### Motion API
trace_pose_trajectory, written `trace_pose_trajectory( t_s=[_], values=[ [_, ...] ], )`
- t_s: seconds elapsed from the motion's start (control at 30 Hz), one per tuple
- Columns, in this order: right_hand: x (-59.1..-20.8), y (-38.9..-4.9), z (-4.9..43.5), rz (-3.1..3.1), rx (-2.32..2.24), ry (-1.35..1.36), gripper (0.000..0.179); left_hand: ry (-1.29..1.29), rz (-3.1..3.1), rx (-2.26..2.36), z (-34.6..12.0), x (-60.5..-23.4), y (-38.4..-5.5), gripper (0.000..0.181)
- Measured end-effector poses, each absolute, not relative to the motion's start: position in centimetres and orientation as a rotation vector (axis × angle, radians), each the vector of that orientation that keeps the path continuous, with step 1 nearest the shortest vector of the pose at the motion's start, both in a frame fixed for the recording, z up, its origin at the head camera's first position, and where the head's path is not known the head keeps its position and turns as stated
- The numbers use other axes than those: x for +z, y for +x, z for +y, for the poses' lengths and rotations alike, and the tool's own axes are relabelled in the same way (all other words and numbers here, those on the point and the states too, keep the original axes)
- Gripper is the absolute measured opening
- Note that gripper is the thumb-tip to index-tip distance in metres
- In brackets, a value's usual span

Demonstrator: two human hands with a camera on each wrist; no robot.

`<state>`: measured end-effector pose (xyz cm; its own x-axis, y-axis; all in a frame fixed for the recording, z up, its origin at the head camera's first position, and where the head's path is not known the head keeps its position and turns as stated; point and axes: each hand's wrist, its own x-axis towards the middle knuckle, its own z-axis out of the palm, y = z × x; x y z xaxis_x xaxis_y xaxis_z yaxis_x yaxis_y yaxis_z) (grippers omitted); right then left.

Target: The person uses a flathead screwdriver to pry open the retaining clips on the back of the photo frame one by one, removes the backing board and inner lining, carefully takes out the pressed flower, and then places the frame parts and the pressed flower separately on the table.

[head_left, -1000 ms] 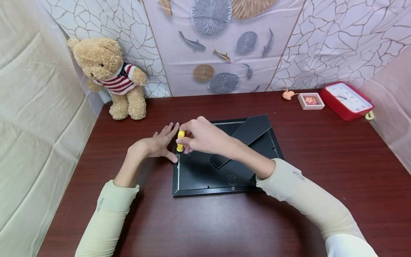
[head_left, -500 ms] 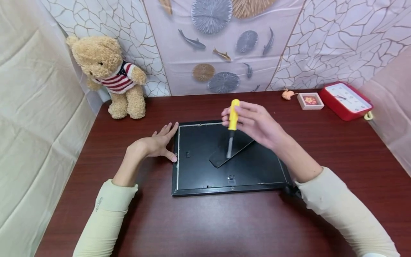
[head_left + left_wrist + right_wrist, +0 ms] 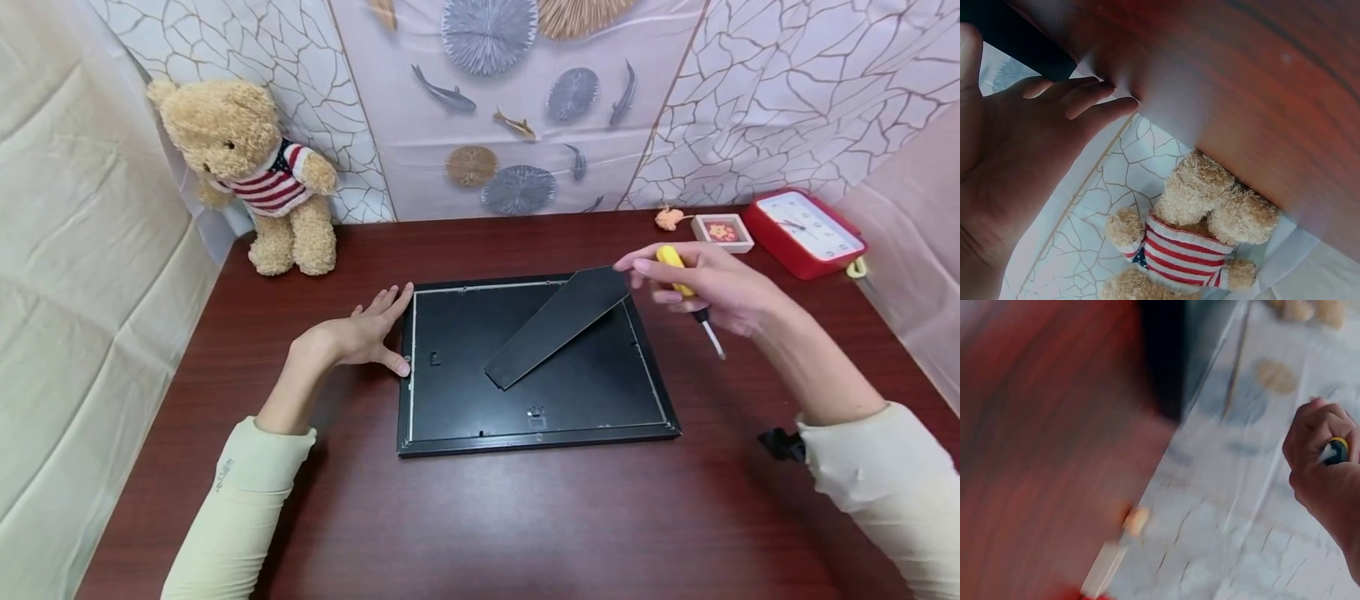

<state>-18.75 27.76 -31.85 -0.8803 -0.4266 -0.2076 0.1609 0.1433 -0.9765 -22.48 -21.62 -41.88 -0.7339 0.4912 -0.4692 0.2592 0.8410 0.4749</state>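
Note:
A black picture frame [image 3: 465, 408] lies face down on the dark red table, its flat stand [image 3: 558, 325] slanting across the backing. My left hand [image 3: 367, 337] rests at the left rim with fingers spread, thumb on the edge; in the left wrist view the same hand [image 3: 1022, 144] has straight fingers by the tabletop. Beyond the frame's right side, my right hand [image 3: 723, 283] holds a screwdriver [image 3: 671, 265] with a yellow handle, its metal tip pointing down and right. In the right wrist view, that screwdriver [image 3: 1337, 451] sticks out of the curled fingers.
A teddy bear [image 3: 258, 175] in a striped sweater sits at the back left. At the back right are a small orange object [image 3: 669, 218], a small white-framed box [image 3: 722, 232] and a red clock [image 3: 806, 233]. Patterned cloth [image 3: 525, 108] hangs behind the table.
My right hand has lifted the screwdriver from the frame's left edge and carried it right, past the frame's right side. The left hand stays at the left rim.

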Motion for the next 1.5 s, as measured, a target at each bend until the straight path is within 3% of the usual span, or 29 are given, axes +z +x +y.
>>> trace_pose_trajectory(
  t_s=[0.23, 0.5, 0.73, 0.97, 1.2, 1.5],
  values=[
    [-34.6, -22.4, 31.0, 2.292, -1.472, -0.044, 0.020, 0.688, 2.500, 0.511, -23.2, -43.3, -21.1, 0.136],
    [-36.9, -24.9, 30.0, 2.324, -1.214, -0.126, 0.052, 0.781, 2.528, 0.575, -23.9, -44.6, -17.5, 0.123],
    [-37.7, -25.8, 29.2, 2.295, -1.225, -0.132, 0.045, 0.764, 2.416, 0.706, -21.5, -40.3, -12.6, 0.126],
    [-37.9, -26.0, 29.2, 2.299, -1.243, -0.121, 0.042, 0.626, 2.430, 0.514, -18.6, -37.1, -9.1, 0.139],
    [-38.1, -25.8, 29.5, 2.312, -1.276, -0.094, 0.038, 0.567, 2.463, 0.427, -18.2, -36.8, -9.5, 0.143],
    [-38.4, -25.2, 30.6, 2.279, -1.292, -0.062, 0.030, 0.684, 2.539, 0.360, -22.4, -42.6, -12.7, 0.139]
  ],
)
